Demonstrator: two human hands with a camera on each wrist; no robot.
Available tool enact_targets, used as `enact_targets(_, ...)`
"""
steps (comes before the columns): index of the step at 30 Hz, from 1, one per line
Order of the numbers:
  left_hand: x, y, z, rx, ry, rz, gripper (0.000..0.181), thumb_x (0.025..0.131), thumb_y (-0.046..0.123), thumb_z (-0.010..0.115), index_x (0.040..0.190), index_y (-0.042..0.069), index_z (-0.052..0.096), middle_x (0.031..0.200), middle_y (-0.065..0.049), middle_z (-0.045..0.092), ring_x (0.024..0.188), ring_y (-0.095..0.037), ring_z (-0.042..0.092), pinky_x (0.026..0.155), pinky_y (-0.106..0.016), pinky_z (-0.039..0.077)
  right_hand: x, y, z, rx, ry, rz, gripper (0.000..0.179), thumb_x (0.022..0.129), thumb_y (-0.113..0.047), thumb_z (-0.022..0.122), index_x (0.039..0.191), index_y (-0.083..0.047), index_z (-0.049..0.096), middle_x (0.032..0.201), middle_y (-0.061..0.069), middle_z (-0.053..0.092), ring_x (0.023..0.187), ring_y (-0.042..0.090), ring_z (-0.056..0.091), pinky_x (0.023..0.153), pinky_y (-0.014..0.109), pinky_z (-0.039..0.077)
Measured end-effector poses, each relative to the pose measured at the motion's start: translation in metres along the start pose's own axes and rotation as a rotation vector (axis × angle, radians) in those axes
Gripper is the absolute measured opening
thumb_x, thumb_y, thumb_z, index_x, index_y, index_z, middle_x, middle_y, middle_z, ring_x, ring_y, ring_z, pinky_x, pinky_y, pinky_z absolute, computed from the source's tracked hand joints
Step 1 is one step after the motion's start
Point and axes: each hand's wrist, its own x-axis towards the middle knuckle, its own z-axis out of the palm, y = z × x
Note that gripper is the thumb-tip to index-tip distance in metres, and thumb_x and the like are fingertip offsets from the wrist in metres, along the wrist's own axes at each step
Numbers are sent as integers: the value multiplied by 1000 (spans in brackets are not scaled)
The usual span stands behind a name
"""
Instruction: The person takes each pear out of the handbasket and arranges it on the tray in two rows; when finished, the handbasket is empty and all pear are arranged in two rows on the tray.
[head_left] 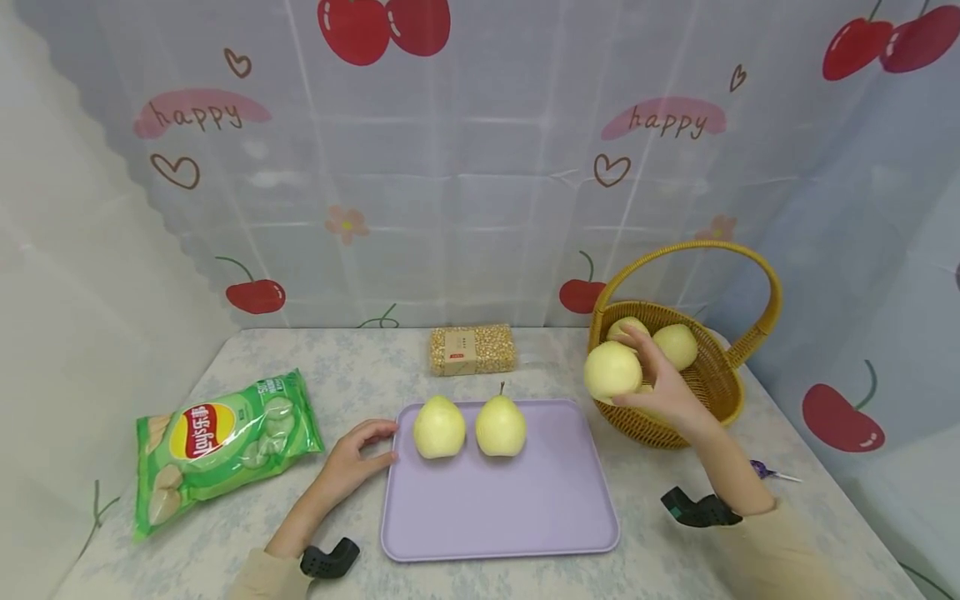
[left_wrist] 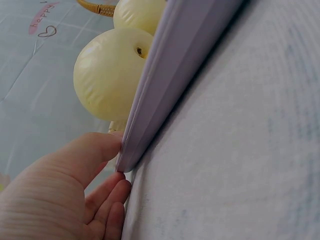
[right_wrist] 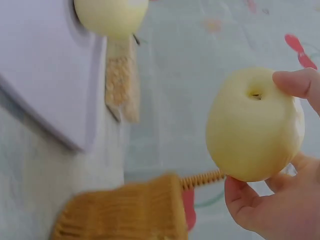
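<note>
My right hand [head_left: 660, 387] holds a pale yellow pear [head_left: 612, 372] between thumb and fingers, raised at the near left side of the wicker basket [head_left: 720, 387]. In the right wrist view this pear [right_wrist: 255, 125] shows its small dark hollow. More pears [head_left: 677, 346] lie inside the basket, partly hidden by the hand. On the lilac tray [head_left: 498, 508] stand two pears, a left one [head_left: 439, 427] and a right one [head_left: 501, 426] with its stem up. My left hand [head_left: 352, 458] touches the tray's left rim; its thumb and fingertips [left_wrist: 112, 145] rest against the edge.
A green bag of chips [head_left: 225, 442] lies at the left. Behind the tray is a vacuum pack of yellow grains [head_left: 472, 350]. The basket's tall handle [head_left: 693, 246] arches up at the right. A purple-wrapped lollipop [head_left: 761, 469] lies beyond the right forearm. A printed curtain [head_left: 465, 167] hangs behind the table.
</note>
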Motion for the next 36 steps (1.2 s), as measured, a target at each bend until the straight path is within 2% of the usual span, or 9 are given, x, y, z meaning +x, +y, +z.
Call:
enact_targets(9, 0, 0, 0, 8, 0, -2, 38, 85, 10, 70, 121, 1, 61, 124, -14, 62, 114, -27, 56, 100, -39, 47, 1, 10, 43, -11, -136, -43, 98, 70, 0, 79, 150, -9, 24, 145, 22, 38, 120, -5, 44, 94, 18, 44)
enact_targets(14, 0, 1, 0, 11, 3, -10, 38, 85, 9, 70, 121, 0, 61, 124, -14, 62, 116, -28, 55, 100, -39, 47, 0, 20, 58, -72, -187, 2, 97, 69, -10, 81, 149, -12, 27, 144, 20, 41, 121, 21, 44, 91, 36, 42)
enact_targets(17, 0, 3, 0, 11, 5, -12, 38, 85, 9, 70, 121, 0, 61, 124, -14, 62, 116, -30, 55, 100, -39, 47, 0, 28, 63, -118, -213, 23, 99, 67, -15, 82, 150, -12, 27, 142, 19, 42, 116, 33, 45, 84, 39, 41)
enact_targets(21, 0, 3, 0, 5, 2, -18, 38, 85, 8, 70, 121, -1, 61, 124, -15, 61, 117, -31, 55, 101, -40, 46, 0, 36, 67, -125, -238, 46, 100, 67, -17, 83, 150, -10, 26, 142, 20, 43, 112, 31, 46, 82, 35, 44)
enact_targets(25, 2, -8, 4, 3, -1, -18, 39, 85, 8, 70, 122, 0, 60, 125, -15, 61, 119, -32, 54, 102, -40, 46, -2, 42, 69, -116, -253, 56, 100, 67, -17, 83, 150, -8, 26, 142, 23, 42, 111, 29, 46, 83, 34, 45)
enact_targets(31, 7, -30, 6, 0, 7, -18, 39, 85, 17, 72, 122, 9, 62, 124, -7, 62, 119, -25, 55, 103, -36, 45, -3, 48, 71, -116, -272, 42, 101, 68, -19, 85, 150, -11, 27, 145, 19, 41, 121, 32, 44, 93, 41, 44)
enact_targets(36, 8, -33, 6, -3, 9, -17, 39, 84, 20, 73, 121, 13, 63, 124, -4, 62, 118, -22, 55, 102, -30, 46, -3, 49, 74, -109, -272, 44, 100, 68, -22, 86, 149, -11, 29, 148, 12, 40, 131, 29, 40, 101, 37, 42)
